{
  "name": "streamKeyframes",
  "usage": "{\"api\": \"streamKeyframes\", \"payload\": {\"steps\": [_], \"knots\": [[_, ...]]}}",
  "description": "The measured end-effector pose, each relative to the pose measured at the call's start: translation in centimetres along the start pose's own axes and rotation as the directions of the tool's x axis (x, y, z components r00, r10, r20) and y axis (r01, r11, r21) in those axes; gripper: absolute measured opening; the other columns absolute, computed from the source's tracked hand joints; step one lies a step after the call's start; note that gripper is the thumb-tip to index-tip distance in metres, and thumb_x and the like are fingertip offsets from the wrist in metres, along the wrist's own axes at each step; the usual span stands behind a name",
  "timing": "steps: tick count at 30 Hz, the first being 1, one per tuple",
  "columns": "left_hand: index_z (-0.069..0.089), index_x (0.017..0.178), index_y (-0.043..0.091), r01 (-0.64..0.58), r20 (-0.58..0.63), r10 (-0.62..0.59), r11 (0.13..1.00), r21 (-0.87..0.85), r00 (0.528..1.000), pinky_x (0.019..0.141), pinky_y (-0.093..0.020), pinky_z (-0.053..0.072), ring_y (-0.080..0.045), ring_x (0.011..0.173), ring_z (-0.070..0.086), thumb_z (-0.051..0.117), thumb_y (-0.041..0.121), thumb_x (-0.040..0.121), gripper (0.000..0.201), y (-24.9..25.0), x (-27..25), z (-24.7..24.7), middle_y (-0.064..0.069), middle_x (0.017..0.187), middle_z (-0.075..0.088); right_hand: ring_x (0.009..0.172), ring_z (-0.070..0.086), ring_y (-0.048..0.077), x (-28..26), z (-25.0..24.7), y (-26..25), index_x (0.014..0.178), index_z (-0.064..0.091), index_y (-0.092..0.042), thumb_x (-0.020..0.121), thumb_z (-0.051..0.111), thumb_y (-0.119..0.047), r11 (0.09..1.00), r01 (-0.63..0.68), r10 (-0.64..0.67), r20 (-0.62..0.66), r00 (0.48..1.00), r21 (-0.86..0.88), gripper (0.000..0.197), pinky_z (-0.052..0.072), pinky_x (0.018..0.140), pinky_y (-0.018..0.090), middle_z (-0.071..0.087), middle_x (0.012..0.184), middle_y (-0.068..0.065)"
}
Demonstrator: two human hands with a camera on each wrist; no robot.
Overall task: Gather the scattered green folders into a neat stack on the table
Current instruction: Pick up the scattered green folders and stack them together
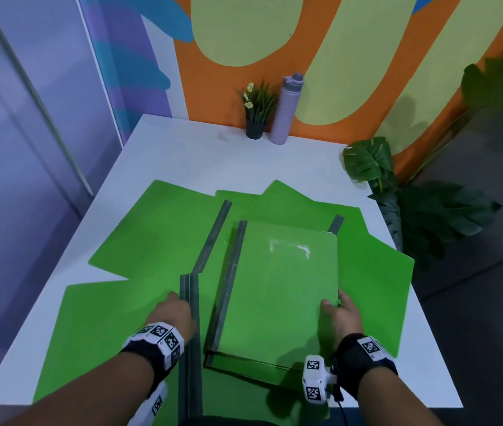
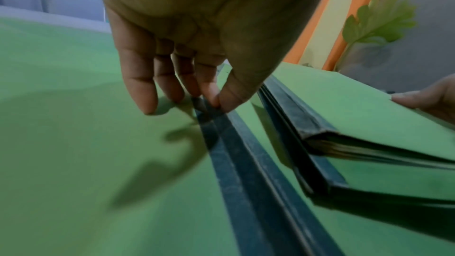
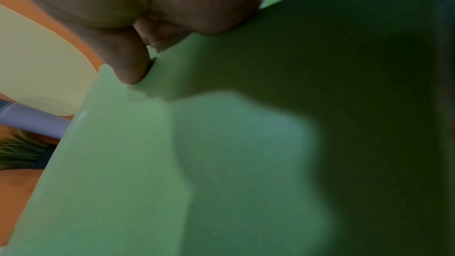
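Note:
Several green folders with dark spines lie fanned over the white table [image 1: 213, 155]. My right hand [image 1: 334, 304] grips the right edge of a closed folder [image 1: 277, 287], thumb on top and fingers beneath, and holds it tilted above the others. In the right wrist view the right hand [image 3: 145, 65] pinches that folder's [image 3: 221, 143] edge. My left hand [image 1: 171, 305] is at the spine [image 1: 189, 302] of an open folder [image 1: 115, 327] lying flat at the front left. In the left wrist view, the left hand's [image 2: 216, 104] thumb and forefinger pinch the spine [image 2: 246, 163]. The held folder [image 2: 357, 104] hovers to its right.
More folders lie at the back left [image 1: 158, 232], back middle [image 1: 299, 204] and right [image 1: 376, 287]. A small potted plant [image 1: 256, 115] and a purple bottle [image 1: 285, 112] stand at the far edge by the painted wall. A leafy plant [image 1: 397, 204] rises beside the table's right edge.

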State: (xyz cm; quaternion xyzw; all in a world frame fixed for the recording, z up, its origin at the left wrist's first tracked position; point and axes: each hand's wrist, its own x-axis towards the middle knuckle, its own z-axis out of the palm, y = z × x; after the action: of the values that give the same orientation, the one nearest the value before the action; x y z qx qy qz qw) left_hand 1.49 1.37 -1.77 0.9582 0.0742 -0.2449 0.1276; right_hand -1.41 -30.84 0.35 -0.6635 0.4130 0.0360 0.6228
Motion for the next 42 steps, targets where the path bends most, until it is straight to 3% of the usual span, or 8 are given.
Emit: {"api": "streamKeyframes", "payload": {"steps": [4,12,18,22,28,32,35,42], "knots": [[0.045,0.104,0.004,0.053,-0.038,-0.06,0.986,-0.157,0.997,0.061,-0.028,0.055,-0.013,0.07,0.062,0.057,0.024,0.087,0.029,0.1,0.6,-1.5,-0.005,0.096,0.057,0.141,0.024,0.036,0.3,-0.8,-0.6,0.145,0.032,-0.023,0.09,0.057,-0.007,1.0,0.024,-0.024,-0.012,1.0,0.008,0.063,0.022,0.112,0.058,0.022,0.157,0.006],[0.06,0.093,0.01,-0.013,0.038,0.003,0.967,0.256,0.999,0.086,-0.035,0.054,-0.021,0.098,0.057,0.059,0.062,0.078,0.054,-0.7,-0.3,-1.7,-0.007,0.117,0.052,0.143,0.019,0.033,0.5,-0.7,-2.0,0.146,0.032,-0.021,0.091,0.057,-0.008,0.997,0.076,-0.076,-0.01,0.997,0.003,0.062,0.017,0.114,0.056,0.022,0.158,0.005],[0.06,0.112,0.01,-0.03,0.001,0.032,0.935,0.352,0.999,0.096,-0.033,0.046,-0.023,0.108,0.047,0.052,0.023,0.089,0.028,0.4,-0.4,-0.1,-0.009,0.12,0.053,0.142,0.022,0.032,0.3,-0.2,-1.5,0.145,0.033,-0.022,0.09,0.058,-0.007,0.998,0.059,-0.059,0.011,0.998,0.017,0.062,0.017,0.114,0.055,0.023,0.157,0.005],[0.059,0.101,0.001,-0.032,-0.16,0.047,0.995,0.094,0.986,0.084,-0.032,0.053,-0.023,0.095,0.057,0.045,0.012,0.092,0.02,0.2,0.3,-3.9,-0.014,0.109,0.054,0.142,0.024,0.033,0.7,-0.9,-1.7,0.145,0.034,-0.022,0.089,0.06,-0.008,0.997,0.061,-0.061,-0.011,0.998,0.036,0.063,0.018,0.114,0.057,0.024,0.157,0.005],[0.056,0.081,-0.006,-0.229,-0.57,0.076,0.953,-0.201,0.818,0.072,-0.052,0.048,-0.037,0.067,0.052,0.044,0.007,0.092,0.021,-0.9,-0.8,-15.3,-0.03,0.091,0.058,0.141,0.025,0.032,1.4,-2.3,-2.7,0.144,0.035,-0.022,0.089,0.06,-0.006,0.994,0.082,-0.074,-0.095,0.993,0.075,0.063,0.017,0.115,0.056,0.027,0.156,0.005],[0.049,0.103,-0.004,-0.297,-0.753,-0.031,0.908,-0.296,0.657,0.073,-0.049,0.042,-0.051,0.086,0.057,0.042,0.014,0.097,0.02,-1.3,-4.5,-20.8,-0.035,0.093,0.058,0.141,0.026,0.033,1.7,-2.8,-3.5,0.144,0.036,-0.022,0.09,0.059,-0.004,0.993,0.094,-0.084,-0.135,0.987,0.073,0.061,0.017,0.115,0.055,0.027,0.156,0.006],[0.045,0.113,-0.002,-0.427,-0.832,-0.09,0.825,-0.371,0.548,0.067,-0.04,0.033,-0.035,0.077,0.051,0.041,0.015,0.099,0.023,-1.2,-6.7,-22.6,-0.023,0.087,0.054,0.141,0.027,0.032,1.6,-2.4,-4.0,0.144,0.035,-0.021,0.091,0.058,-0.006,0.992,0.118,-0.111,-0.13,0.985,0.048,0.06,0.018,0.115,0.053,0.027,0.156,0.007],[0.037,0.095,0.026,-0.536,-0.796,-0.264,0.621,-0.573,0.545,0.065,-0.039,0.036,-0.02,0.071,0.042,0.037,0.028,0.097,0.002,-2.7,-4.5,-20.7,-0.008,0.077,0.045,0.141,0.027,0.031,0.5,0.0,-6.3,0.146,0.032,-0.021,0.092,0.057,-0.008,0.976,0.208,-0.203,-0.075,0.976,0.062,0.061,0.019,0.113,0.051,0.027,0.156,0.01]]}}
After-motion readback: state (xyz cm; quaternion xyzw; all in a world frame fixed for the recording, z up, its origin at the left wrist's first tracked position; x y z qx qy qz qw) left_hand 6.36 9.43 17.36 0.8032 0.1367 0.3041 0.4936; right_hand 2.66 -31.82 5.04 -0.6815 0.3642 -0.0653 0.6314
